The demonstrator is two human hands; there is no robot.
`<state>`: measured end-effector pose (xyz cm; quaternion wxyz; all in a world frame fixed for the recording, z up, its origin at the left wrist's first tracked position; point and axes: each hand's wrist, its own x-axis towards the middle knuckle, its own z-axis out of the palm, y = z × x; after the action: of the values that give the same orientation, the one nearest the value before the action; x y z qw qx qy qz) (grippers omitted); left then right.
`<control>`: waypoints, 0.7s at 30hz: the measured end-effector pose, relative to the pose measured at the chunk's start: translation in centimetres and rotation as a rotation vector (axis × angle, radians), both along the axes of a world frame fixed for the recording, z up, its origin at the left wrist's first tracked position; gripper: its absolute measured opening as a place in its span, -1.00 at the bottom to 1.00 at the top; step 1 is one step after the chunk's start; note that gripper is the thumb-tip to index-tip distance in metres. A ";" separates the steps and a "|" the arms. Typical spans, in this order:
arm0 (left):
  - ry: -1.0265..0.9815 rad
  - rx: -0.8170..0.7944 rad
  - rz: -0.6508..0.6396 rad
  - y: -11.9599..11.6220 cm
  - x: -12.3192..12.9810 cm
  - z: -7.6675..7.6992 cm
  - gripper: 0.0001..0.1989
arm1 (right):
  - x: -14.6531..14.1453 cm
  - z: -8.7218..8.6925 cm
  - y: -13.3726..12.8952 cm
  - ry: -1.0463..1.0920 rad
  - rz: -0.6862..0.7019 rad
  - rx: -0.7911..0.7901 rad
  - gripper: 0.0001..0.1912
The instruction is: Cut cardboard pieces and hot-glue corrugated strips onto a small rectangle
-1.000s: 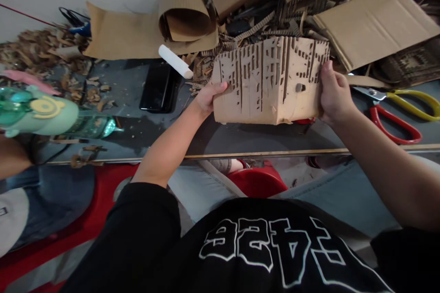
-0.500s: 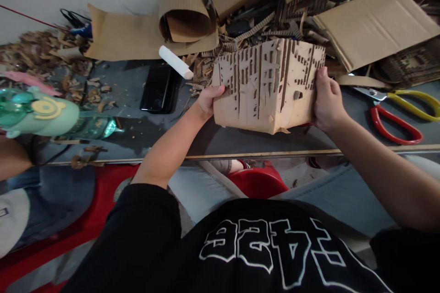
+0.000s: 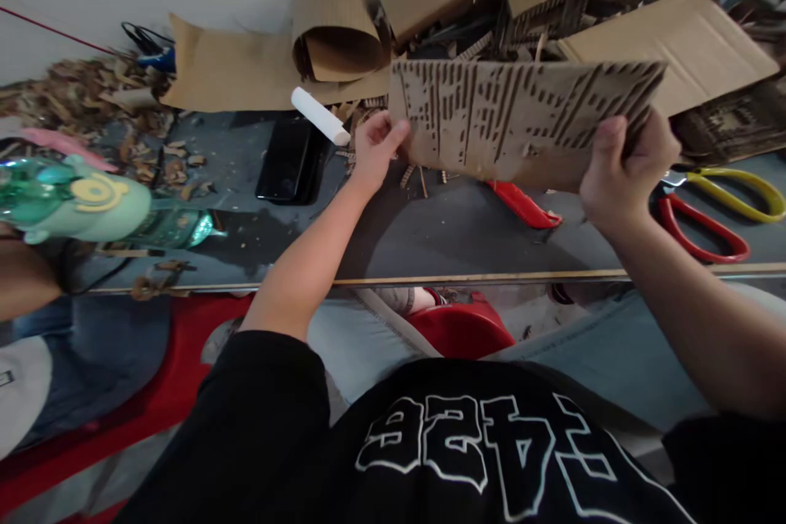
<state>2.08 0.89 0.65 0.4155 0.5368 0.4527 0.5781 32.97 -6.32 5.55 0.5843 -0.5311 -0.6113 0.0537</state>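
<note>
Fingers at both ends of cardboard (ridged).

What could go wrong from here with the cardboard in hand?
The slotted cardboard may tear along its cuts if the left hand and right hand pull unevenly. Lowered, it could catch the red tool partly hidden behind its lower edge. The scissors lie close to the right wrist and might get knocked.

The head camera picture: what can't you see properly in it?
All in the head view:
- Cardboard panel: its back faces away.
- Red tool: one end is behind the panel.
- Scissors: blade tips hidden behind the right hand.
- Green bottle: cut off by the left edge.
</note>
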 end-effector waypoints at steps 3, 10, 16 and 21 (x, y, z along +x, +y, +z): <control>0.077 0.150 0.137 -0.5 -0.1 0.0 -0.40 | 0.2 -0.8 -0.4 -0.150 0.016 0.012 -0.36; 0.164 0.182 0.348 -0.5 -1.0 -0.4 -0.53 | 1.0 -1.5 -0.8 -0.326 0.204 0.023 -0.52; 0.151 0.089 0.265 -0.3 -1.2 -1.0 -0.53 | 0.9 -0.9 -0.9 -0.509 0.115 -0.008 -0.54; 0.111 0.265 0.327 -0.6 -0.5 -0.2 -0.51 | 1.2 -1.1 -0.6 -0.739 0.083 -0.033 -0.43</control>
<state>1.57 0.25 0.40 0.2166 0.5373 0.4757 0.6619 34.15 -6.96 4.49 0.3130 -0.4988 -0.8010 -0.1083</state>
